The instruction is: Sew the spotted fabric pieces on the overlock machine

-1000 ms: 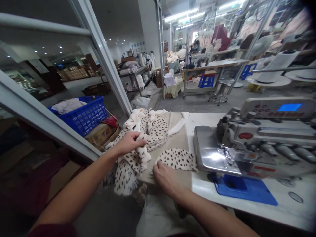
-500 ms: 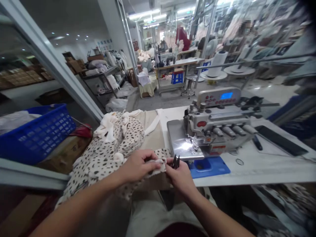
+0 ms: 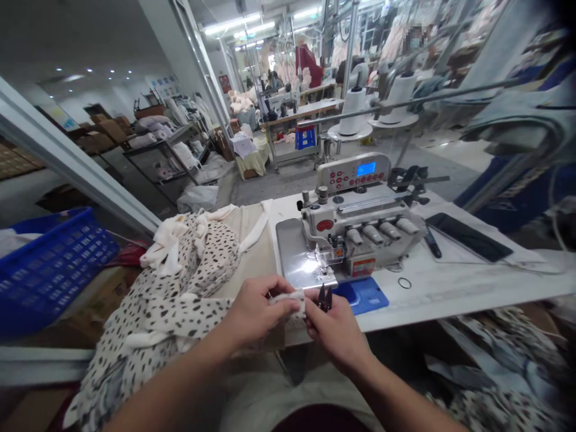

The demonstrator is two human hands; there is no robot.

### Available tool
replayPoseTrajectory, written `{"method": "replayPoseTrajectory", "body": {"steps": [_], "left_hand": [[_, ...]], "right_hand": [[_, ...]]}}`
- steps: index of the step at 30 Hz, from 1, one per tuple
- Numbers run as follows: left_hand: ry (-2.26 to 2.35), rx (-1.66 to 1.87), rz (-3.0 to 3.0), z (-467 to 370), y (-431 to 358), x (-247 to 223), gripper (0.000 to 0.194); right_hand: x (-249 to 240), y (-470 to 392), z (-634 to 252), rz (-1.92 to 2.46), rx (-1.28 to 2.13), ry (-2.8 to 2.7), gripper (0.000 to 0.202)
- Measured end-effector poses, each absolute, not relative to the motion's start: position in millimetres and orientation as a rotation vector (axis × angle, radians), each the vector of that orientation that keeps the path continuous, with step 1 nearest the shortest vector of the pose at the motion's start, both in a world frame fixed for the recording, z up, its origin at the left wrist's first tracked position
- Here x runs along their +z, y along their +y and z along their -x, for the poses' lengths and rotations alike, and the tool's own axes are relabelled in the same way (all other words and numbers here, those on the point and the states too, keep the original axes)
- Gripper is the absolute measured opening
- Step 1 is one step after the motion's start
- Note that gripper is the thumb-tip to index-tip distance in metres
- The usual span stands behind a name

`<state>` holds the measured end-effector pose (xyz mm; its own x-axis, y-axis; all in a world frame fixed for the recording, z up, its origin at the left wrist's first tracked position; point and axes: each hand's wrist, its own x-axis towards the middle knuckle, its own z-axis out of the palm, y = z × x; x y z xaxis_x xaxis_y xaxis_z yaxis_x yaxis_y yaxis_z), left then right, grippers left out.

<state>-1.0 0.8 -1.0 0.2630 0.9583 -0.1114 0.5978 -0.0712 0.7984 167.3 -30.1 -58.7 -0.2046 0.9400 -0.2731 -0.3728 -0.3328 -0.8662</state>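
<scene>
My left hand (image 3: 257, 311) is closed, its thumb and fingers pinching a small folded piece of white spotted fabric (image 3: 294, 297). Against the right end of that piece rest the fingertips of my right hand (image 3: 336, 329), which is closed around dark thread snips (image 3: 324, 297) with the blades pointing up. How far the fingers cover the fabric's edge is hard to see. Left of my hands lies a heap of spotted garments (image 3: 191, 318) with cream trim. Just beyond my hands stands an overlock sewing machine (image 3: 360, 225) with a metal plate (image 3: 294, 255).
A blue tray (image 3: 371, 295) sits at the machine's front edge. On the white table (image 3: 432, 300) lie a black ring (image 3: 404, 283), a dark slim tool (image 3: 432, 243) and a phone-like black slab (image 3: 468, 237). A blue basket (image 3: 54, 276) stands left; thread cones (image 3: 353, 111) stand behind.
My view has swung right, so the machine appears further left. The spotted fabric has been drawn into a smaller fold between my hands; both hands keep their grip.
</scene>
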Motion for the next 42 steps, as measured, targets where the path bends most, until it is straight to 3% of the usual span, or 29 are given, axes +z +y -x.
{"method": "replayPoseTrajectory", "body": {"steps": [10, 15, 22, 29, 35, 42], "left_hand": [[1.302, 0.479, -1.882, -21, 12, 1, 0.042], [1.296, 0.452, -1.916, -22, 21, 5, 0.034], [1.123, 0.631, -1.752, -32, 41, 8, 0.035], [1.111, 0.641, -1.635, -35, 40, -9, 0.03], [1.243, 0.604, -1.893, -34, 25, -12, 0.018], [1.256, 0.745, -2.267, -49, 27, -31, 0.009]], "right_hand": [[-67, -31, -187, 1.041, 1.49, -0.973, 0.038], [-76, -30, -192, 1.036, 1.407, -0.979, 0.038], [-75, -15, -200, 0.9, 1.58, -0.89, 0.042], [-74, -15, -204, 1.057, 1.329, -1.114, 0.032], [-85, -24, -200, 1.126, 1.172, -1.144, 0.024], [-95, -22, -193, 1.279, 1.048, -0.983, 0.031]]}}
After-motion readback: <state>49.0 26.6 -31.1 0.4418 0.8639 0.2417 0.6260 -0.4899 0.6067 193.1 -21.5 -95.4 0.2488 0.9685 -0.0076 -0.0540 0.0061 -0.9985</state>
